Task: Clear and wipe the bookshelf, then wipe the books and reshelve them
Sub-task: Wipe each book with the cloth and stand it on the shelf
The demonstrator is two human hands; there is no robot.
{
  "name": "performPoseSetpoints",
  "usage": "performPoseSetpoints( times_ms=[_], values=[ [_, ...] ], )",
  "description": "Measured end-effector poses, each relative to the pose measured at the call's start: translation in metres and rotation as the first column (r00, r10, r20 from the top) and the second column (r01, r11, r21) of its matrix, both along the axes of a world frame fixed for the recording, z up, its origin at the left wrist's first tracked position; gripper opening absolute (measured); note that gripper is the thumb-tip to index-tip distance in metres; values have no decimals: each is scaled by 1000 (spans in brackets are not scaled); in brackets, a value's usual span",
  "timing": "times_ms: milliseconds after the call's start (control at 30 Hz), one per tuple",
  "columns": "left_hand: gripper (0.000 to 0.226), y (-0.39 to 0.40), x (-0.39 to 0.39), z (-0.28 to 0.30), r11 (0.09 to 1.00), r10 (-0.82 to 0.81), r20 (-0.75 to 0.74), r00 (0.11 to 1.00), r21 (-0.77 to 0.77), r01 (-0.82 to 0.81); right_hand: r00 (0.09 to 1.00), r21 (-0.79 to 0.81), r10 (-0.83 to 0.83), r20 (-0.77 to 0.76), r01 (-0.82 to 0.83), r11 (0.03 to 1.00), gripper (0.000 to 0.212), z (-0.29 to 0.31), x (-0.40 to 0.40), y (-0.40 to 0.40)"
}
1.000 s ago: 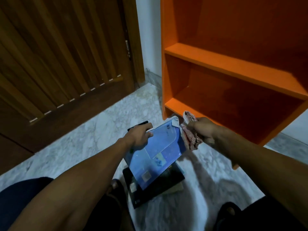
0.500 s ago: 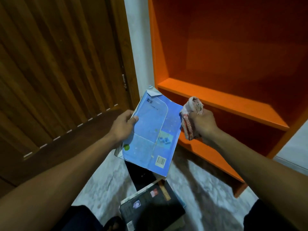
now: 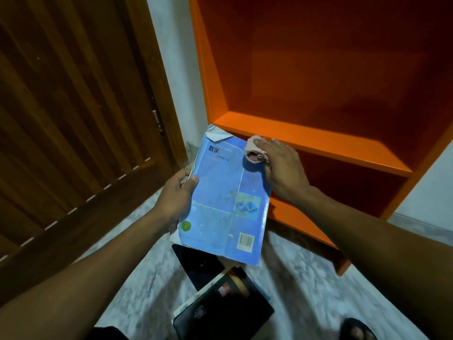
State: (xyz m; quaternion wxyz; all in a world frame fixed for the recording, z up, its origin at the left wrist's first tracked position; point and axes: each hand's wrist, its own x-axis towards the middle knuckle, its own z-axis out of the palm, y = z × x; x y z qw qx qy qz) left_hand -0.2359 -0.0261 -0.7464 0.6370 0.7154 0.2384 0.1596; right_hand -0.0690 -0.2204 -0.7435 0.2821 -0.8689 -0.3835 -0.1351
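Worn blue paperback textbook [image 3: 228, 202], long axis running upper left to lower right: left hand [image 3: 175, 202] is clasping its left edge, right hand [image 3: 282, 168] is pressing a crumpled pink cloth [image 3: 255, 153] at its upper-right corner.

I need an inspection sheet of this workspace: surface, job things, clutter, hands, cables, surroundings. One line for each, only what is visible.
Surface: grey marbled floor; orange bookshelf, visible shelves bare.
Job's things: blue book held up, top corner torn; pinkish cloth pressed on its cover.
Clutter: dark books stacked on the floor.
Grippers: left hand grips the book's left edge; right hand presses the cloth.
Cables: nothing seen.
Surroundings: brown wooden door at left; white wall between door and shelf.
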Motion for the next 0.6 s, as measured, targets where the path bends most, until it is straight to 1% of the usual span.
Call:
performPoseSetpoints(
  times_ms=[33,100,167,200,300,400,500,533,600],
  values=[
    [18,-4,0,-1,1000,10,16,1000,-17,-10,999,-7,28,-27,-28,1000,56,-4,-7,0],
    [19,-10,2,-2,998,33,54,998,-58,-30,995,36,76,-68,-73,997,59,-11,-26,-2],
    [19,-13,2,-1,992,72,85,994,-108,-62,986,92,149,-70,-142,986,62,-21,-47,-10],
    [19,-14,2,0,988,94,100,991,-128,-81,978,89,202,-59,-196,977,61,-27,-56,-16],
    [20,-15,2,3,977,174,113,978,-146,-156,927,21,372,-57,-371,928,59,-50,-76,-42],
    [22,-14,0,4,960,244,121,962,-170,-222,868,-77,489,-86,-496,865,50,-57,-96,-64],
    [22,-16,-3,8,957,258,118,959,-167,-237,840,-145,504,-200,-534,833,43,-45,-112,-72],
    [22,-17,-6,9,960,250,114,962,-158,-231,835,-140,495,-239,-534,834,40,-39,-115,-72],
    [22,-20,-11,9,968,233,95,968,-121,-222,830,-71,455,-322,-500,863,33,-29,-118,-70]
  ],
)
